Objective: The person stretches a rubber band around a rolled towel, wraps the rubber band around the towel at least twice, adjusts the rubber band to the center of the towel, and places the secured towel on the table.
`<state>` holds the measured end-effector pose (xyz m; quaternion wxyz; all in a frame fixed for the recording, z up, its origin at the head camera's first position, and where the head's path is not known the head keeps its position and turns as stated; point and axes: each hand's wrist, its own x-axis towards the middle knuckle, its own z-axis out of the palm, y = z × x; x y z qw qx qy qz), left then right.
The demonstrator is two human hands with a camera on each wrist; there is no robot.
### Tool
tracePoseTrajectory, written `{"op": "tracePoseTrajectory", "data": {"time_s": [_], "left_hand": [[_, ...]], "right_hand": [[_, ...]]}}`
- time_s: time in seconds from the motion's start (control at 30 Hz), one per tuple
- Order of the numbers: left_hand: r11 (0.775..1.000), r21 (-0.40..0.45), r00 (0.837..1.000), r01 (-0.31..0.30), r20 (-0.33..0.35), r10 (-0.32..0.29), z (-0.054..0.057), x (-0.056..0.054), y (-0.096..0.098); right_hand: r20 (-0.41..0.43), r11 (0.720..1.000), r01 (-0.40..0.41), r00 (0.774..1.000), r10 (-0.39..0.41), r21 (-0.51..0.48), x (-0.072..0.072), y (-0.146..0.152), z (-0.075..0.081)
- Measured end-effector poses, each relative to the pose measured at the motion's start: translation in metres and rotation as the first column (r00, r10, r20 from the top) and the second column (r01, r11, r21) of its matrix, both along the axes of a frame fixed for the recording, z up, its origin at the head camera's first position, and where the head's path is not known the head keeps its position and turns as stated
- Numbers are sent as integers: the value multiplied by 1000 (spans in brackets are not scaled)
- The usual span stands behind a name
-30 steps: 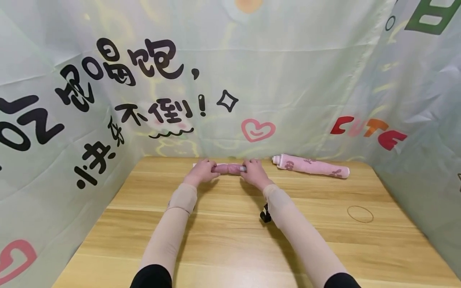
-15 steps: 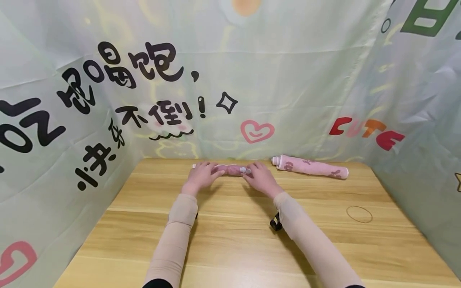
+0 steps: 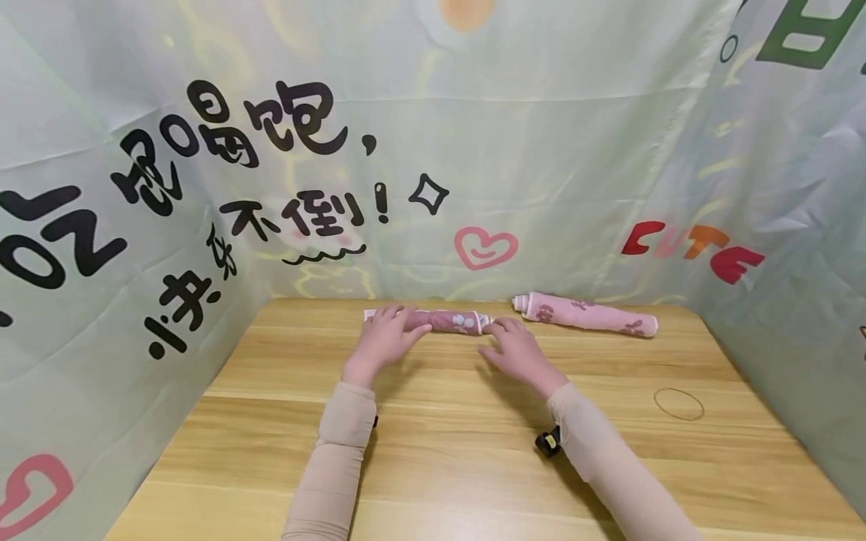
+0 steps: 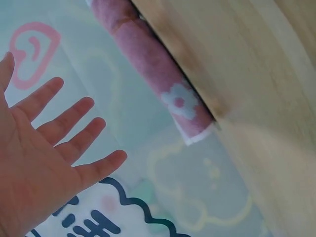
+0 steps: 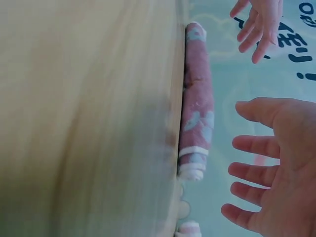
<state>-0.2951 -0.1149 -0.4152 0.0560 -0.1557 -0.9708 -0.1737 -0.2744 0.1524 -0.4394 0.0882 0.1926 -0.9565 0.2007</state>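
Note:
A dark pink rolled towel (image 3: 449, 321) with pale flower prints lies along the back edge of the wooden table. A thin brownish band (image 5: 195, 79) cinches it near the middle. My left hand (image 3: 384, 338) covers part of its left half in the head view. In the left wrist view that hand (image 4: 47, 143) has its fingers spread, apart from the roll. My right hand (image 3: 517, 348) is by the roll's right end, fingers loosely extended. The right wrist view shows this hand (image 5: 276, 163) with spread fingers, holding nothing.
A lighter pink rolled towel (image 3: 588, 315) lies at the back right of the table (image 3: 433, 451). A loose rubber band (image 3: 679, 404) is on the right side. Printed cloth (image 3: 575, 150) hangs behind the table and along both sides.
Both hands have let go of the dark pink towel. My right hand has moved right and toward me, uncovering the towel's right end. My left hand has shifted slightly toward me.

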Motion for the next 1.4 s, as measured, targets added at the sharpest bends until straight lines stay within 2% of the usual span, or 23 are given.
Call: {"op": "tracePoseTrajectory", "data": {"time_s": [0.13,0.33,0.5,0.57,0.63,0.8,0.9,1.1,1.2,1.27,1.4], "left_hand": [[1000,-9,999,27,-30,-28,2,6,8],[995,-38,993,88,-80,-91,3,14,23],[986,-72,980,150,-117,-158,0,20,39],[981,-78,968,179,-162,-189,-2,22,45],[975,-85,950,207,-222,-221,-3,24,50],[962,-94,882,254,-386,-271,-6,28,58],[959,-93,853,268,-441,-281,-6,30,63],[950,-152,833,273,-457,-312,-8,37,73],[942,-178,815,285,-472,-336,-9,40,79],[936,-187,803,299,-481,-352,-10,42,83],[926,-222,799,306,-469,-376,-11,45,91]], "right_hand": [[-46,1000,-5,999,3,-26,11,16,-1],[-108,999,-3,994,-2,-48,25,40,7],[-174,997,-3,985,-10,-73,35,64,14],[-196,996,5,980,-23,-94,39,75,15],[-215,993,13,976,-37,-114,43,87,16],[-235,986,37,969,-75,-159,54,115,14],[-236,983,53,967,-95,-177,59,129,12],[-298,981,42,950,-97,-187,66,152,11],[-322,982,40,942,-98,-182,69,163,9],[-318,982,47,942,-105,-184,71,170,8],[-283,980,86,949,-135,-181,77,186,6]]}}
